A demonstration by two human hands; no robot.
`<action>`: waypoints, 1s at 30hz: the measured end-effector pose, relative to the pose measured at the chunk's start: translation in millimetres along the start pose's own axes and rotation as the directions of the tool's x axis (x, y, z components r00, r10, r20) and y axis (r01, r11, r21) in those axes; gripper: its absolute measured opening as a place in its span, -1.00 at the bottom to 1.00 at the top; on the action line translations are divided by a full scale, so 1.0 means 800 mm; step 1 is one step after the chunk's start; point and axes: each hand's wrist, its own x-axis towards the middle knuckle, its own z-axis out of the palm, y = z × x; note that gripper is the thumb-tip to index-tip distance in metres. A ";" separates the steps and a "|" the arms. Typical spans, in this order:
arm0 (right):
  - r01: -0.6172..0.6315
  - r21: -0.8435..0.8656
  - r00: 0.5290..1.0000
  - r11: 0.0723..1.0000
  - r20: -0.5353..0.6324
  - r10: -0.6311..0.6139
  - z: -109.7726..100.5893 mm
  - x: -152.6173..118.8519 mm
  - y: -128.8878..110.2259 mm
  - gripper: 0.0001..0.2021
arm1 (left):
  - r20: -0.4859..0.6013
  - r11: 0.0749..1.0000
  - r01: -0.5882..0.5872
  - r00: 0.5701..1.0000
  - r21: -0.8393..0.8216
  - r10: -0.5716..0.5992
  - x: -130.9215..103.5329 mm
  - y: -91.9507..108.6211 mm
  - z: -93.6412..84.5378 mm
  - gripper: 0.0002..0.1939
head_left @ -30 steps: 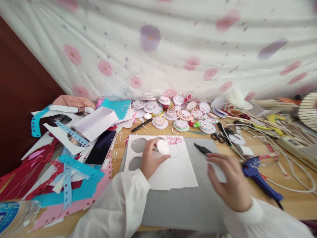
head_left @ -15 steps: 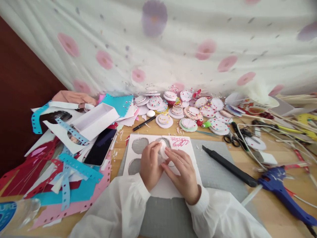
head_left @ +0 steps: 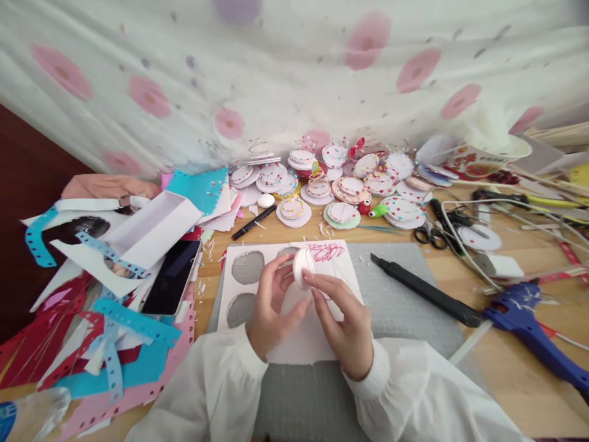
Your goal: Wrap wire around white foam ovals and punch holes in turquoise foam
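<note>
A small white round disc (head_left: 302,268) is held up on edge over the white board (head_left: 301,348). My right hand (head_left: 348,322) pinches its lower right edge between thumb and fingers. At the disc's left side is my left hand (head_left: 269,310), its thumb spread away and blurred, fingertips close to the rim; whether they touch it I cannot tell. The board has several round holes cut through it and a red scribble at its top right corner. Beneath it lies a grey cutting mat (head_left: 304,399).
A black craft knife (head_left: 427,291) and a blue glue gun (head_left: 538,325) lie to the right, with scissors (head_left: 430,236) behind. Bead-edged paper discs (head_left: 343,213) crowd the back. Paper scraps (head_left: 133,325), a phone (head_left: 171,279) and an open white box (head_left: 159,227) fill the left.
My left hand has loosened from the disc and its thumb has swung away. The disc now shows more of its face in my right hand. The camera view has shifted slightly.
</note>
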 end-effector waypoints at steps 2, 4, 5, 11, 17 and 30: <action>0.009 0.011 1.000 1.000 0.004 -0.009 -0.002 0.000 -0.001 -0.69 | 0.013 0.980 0.109 0.994 -0.167 -0.109 0.004 0.004 -0.003 -0.53; 0.021 0.030 1.000 0.999 0.018 -0.021 -0.004 0.000 -0.001 -0.69 | 0.037 0.946 0.205 0.979 -0.251 -0.202 0.009 0.006 -0.009 -0.60; 0.023 0.042 0.999 0.999 0.031 -0.025 -0.004 0.000 -0.001 -0.69 | 0.051 0.933 0.238 0.971 -0.271 -0.233 0.010 0.006 -0.013 -0.60; 0.065 0.115 0.992 0.991 0.100 -0.076 -0.008 0.002 -0.004 -0.71 | 0.103 0.900 0.316 0.949 -0.301 -0.299 0.013 0.001 -0.024 -0.48; 0.079 0.183 0.986 0.980 0.128 -0.104 -0.012 0.000 -0.006 -0.74 | 0.144 0.883 0.339 0.940 -0.324 -0.308 0.014 0.000 -0.028 -0.35; 0.095 0.147 0.982 0.985 0.147 -0.116 -0.017 0.002 -0.008 -0.76 | 0.135 0.862 0.348 0.937 -0.367 -0.321 0.016 0.010 -0.026 -0.27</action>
